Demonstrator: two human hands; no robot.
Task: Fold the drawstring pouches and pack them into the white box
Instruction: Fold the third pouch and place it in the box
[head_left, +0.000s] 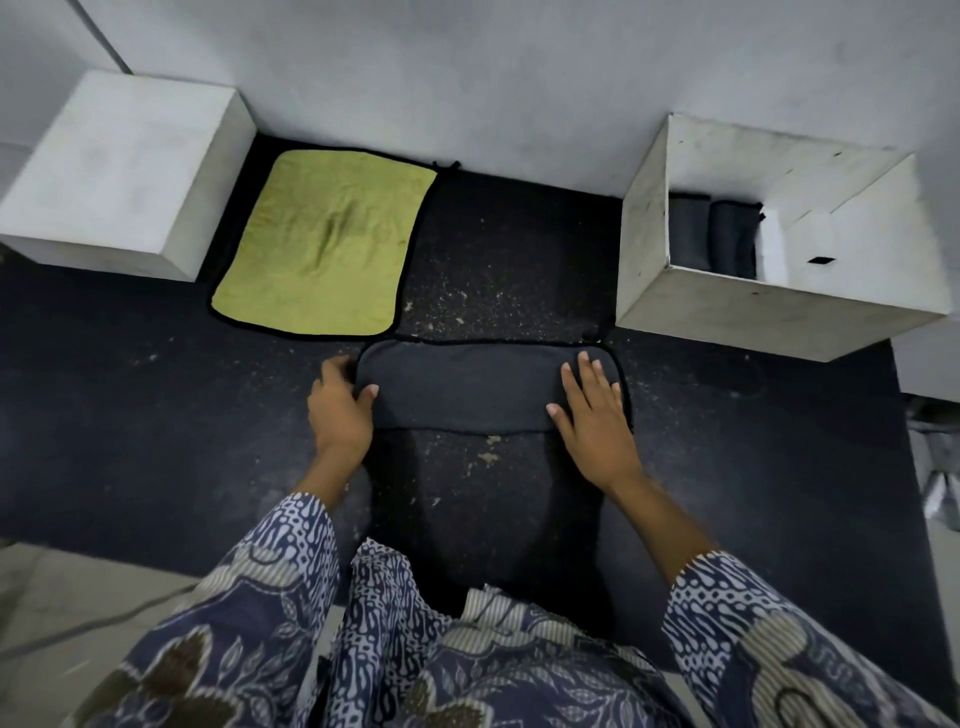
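At the far right we see the open white box (644, 249) standing against the wall, and inside it two dark folded pouches (711, 234) lie side by side along its left part; the right part of its interior shows bare white. At the far left a closed white block (124, 171) sits on the dark mat (130, 415), its top shut, so we cannot tell what it holds. Just beside that block a green pouch (322, 244) with black edging lies flat, its far edge near the wall.

Between the green pouch and the box we find a stretch of bare, speckled mat. More bare mat lies to the left of our hands and to the right, below the box. The mat's right edge runs under the box down toward the pale floor.

Directly before us lies the dark pouch (467, 389), folded into a wide band, its far edge close to the green pouch's near corner. Our left hand (340, 410) grips the band's left end, thumb on top and fingers curled round the edge. Our right hand (589, 410) rests flat on the right end, fingers straight and slightly spread, pressing down. Both forearms reach forward out of patterned sleeves (737, 613).
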